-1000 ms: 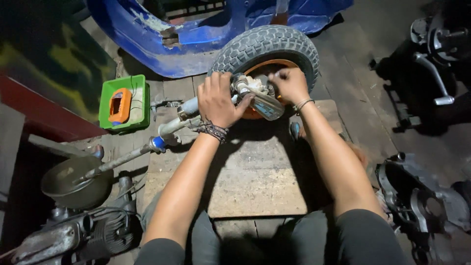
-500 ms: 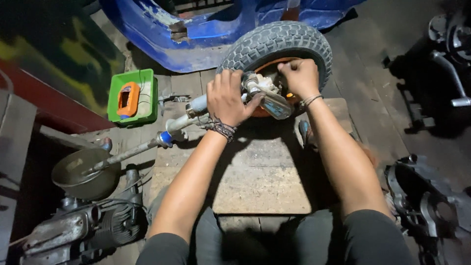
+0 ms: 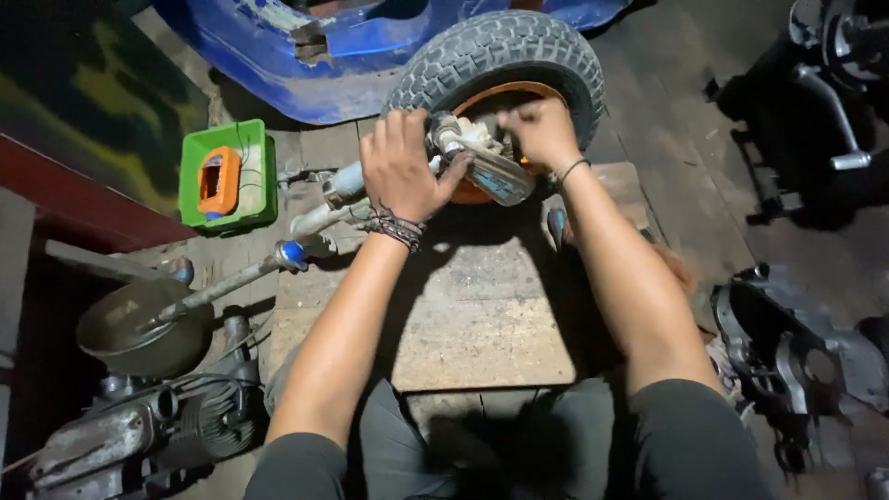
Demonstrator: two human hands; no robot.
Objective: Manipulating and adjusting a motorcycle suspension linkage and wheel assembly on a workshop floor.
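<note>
A small wheel with a knobby black tyre (image 3: 505, 56) and an orange rim stands upright at the far side of a wooden board (image 3: 454, 306). My left hand (image 3: 400, 167) grips the grey metal fork leg (image 3: 344, 185) where it meets the wheel hub. My right hand (image 3: 537, 130) is closed on the silver hub fitting (image 3: 486, 162) at the wheel's centre, fingers curled over it. A beaded band sits on my left wrist, a thin one on my right.
A green box (image 3: 227, 176) holding an orange part lies left of the wheel. A blue scooter body (image 3: 306, 56) is behind. An engine (image 3: 139, 426) and round metal pan (image 3: 139, 329) lie at left; dark engine casings (image 3: 796, 352) at right.
Both hands stay on the wheel hub and fork; the right hand has shifted slightly on the fitting. The view has drifted a little, so the scene sits lower right.
</note>
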